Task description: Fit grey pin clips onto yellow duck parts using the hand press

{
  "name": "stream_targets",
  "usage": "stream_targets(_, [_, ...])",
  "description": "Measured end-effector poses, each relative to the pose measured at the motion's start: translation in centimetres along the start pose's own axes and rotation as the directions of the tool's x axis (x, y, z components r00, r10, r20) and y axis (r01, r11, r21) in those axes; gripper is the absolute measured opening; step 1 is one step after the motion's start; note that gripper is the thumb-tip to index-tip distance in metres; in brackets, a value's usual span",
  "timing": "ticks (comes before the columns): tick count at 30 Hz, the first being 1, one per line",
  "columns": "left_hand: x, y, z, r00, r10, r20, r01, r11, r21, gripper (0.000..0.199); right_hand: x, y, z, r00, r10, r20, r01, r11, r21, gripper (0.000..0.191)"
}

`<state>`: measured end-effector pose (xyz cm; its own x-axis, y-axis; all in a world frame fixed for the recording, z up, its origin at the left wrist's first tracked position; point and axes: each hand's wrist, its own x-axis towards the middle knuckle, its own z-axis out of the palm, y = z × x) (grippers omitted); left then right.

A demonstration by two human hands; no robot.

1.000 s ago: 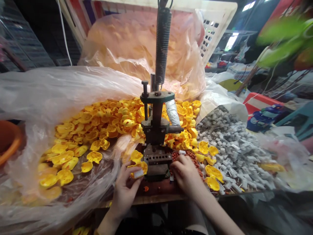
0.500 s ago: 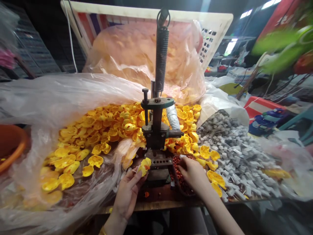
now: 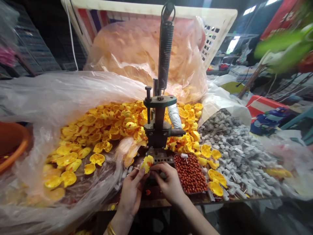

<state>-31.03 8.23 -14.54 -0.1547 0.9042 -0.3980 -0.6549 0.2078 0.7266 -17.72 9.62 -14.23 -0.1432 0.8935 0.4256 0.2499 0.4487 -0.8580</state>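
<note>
My left hand (image 3: 133, 187) pinches a small yellow plastic piece (image 3: 147, 164) with reddish marks, and thin metal pins stick out at its left. Close against the piece's right side is my right hand (image 3: 168, 182), its fingertips pressed together; whatever they hold is hidden. Both hands are in front of a hand press (image 3: 157, 137) with a tall spring (image 3: 166, 55) and a row of holes in its base. To the right of my right hand stands a tray of red-brown beads (image 3: 193, 176), with a white pronged piece (image 3: 184, 156) lying on them.
Yellow half shells (image 3: 97, 124) are heaped behind and left of the press. Grey-white pronged blocks (image 3: 239, 160) form a pile on the right. Clear plastic sheeting (image 3: 61, 88) drapes the left side, near an orange basin (image 3: 14, 143). A white crate (image 3: 210, 39) leans behind.
My right hand has moved left from the bead tray to the yellow piece, uncovering the beads. My left hand still holds the piece. The view has shifted slightly.
</note>
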Motion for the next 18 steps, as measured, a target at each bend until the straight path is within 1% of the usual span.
stream_targets(3, [0.0,-0.1,-0.2,0.999,0.015,0.037,-0.016,0.999,0.038,0.035,-0.1,0.2,0.0,0.999,-0.034,0.012,0.035,0.999,-0.022,0.018])
stream_targets(4, [0.1,-0.2,-0.4,0.998,0.022,0.051,-0.025,0.998,0.058,0.034,-0.1,0.4,0.1,0.999,-0.03,0.017,0.031,0.999,-0.022,0.017])
stream_targets(6, [0.5,-0.4,-0.8,0.996,0.051,0.079,-0.06,0.991,0.116,0.035,0.2,1.1,0.1,1.0,0.015,0.023,-0.014,0.999,-0.046,0.012])
stream_targets(7, [1.0,-0.4,-1.0,0.992,0.08,0.098,-0.096,0.981,0.169,0.037,0.5,1.5,0.2,0.999,0.042,0.018,-0.04,0.994,-0.098,0.009])
stream_targets(8, [1.5,-0.5,-1.2,0.983,0.132,0.128,-0.162,0.953,0.257,0.038,0.8,1.9,0.2,0.998,0.064,0.006,-0.061,0.981,-0.186,0.007])
stream_targets(9, [2.3,-0.5,-1.2,0.966,0.196,0.167,-0.245,0.898,0.366,0.039,1.2,2.4,0.2,0.997,0.076,-0.009,-0.075,0.95,-0.303,0.006])
stream_targets(11, [4.0,-0.4,-1.1,0.915,0.301,0.267,-0.402,0.722,0.563,0.038,1.9,3.3,-0.1,0.995,0.095,-0.028,-0.095,0.834,-0.543,0.007])
stream_targets(12, [4.8,-0.3,-0.8,0.891,0.326,0.317,-0.454,0.636,0.624,0.036,2.2,3.7,-0.5,0.993,0.111,-0.033,-0.108,0.773,-0.625,0.007])
stream_targets(13, [5.6,-0.1,-0.5,0.873,0.33,0.359,-0.487,0.574,0.658,0.034,2.6,4.1,-1.2,0.991,0.127,-0.045,-0.125,0.733,-0.668,0.007])
stream_targets(14, [6.3,0.1,-0.2,0.863,0.319,0.392,-0.505,0.541,0.672,0.031,3.2,4.3,-2.1,0.989,0.133,-0.067,-0.143,0.722,-0.677,0.006])
stream_targets(15, [6.9,0.4,0.2,0.855,0.299,0.423,-0.518,0.523,0.677,0.028,4.0,4.5,-3.2,0.986,0.123,-0.11,-0.165,0.734,-0.659,0.008])
stream_targets(16, [7.3,0.6,0.4,0.844,0.279,0.459,-0.535,0.497,0.683,0.025,5.2,4.5,-4.5,0.978,0.097,-0.183,-0.191,0.763,-0.618,0.012])
stream_targets(17, [7.5,0.8,0.7,0.83,0.259,0.494,-0.555,0.469,0.687,0.022,6.8,4.4,-5.9,0.959,0.064,-0.276,-0.213,0.805,-0.554,0.018])
stream_targets(18, [7.6,1.0,0.9,0.815,0.241,0.527,-0.575,0.442,0.688,0.02,8.9,4.0,-7.2,0.928,0.048,-0.37,-0.23,0.854,-0.467,0.023])
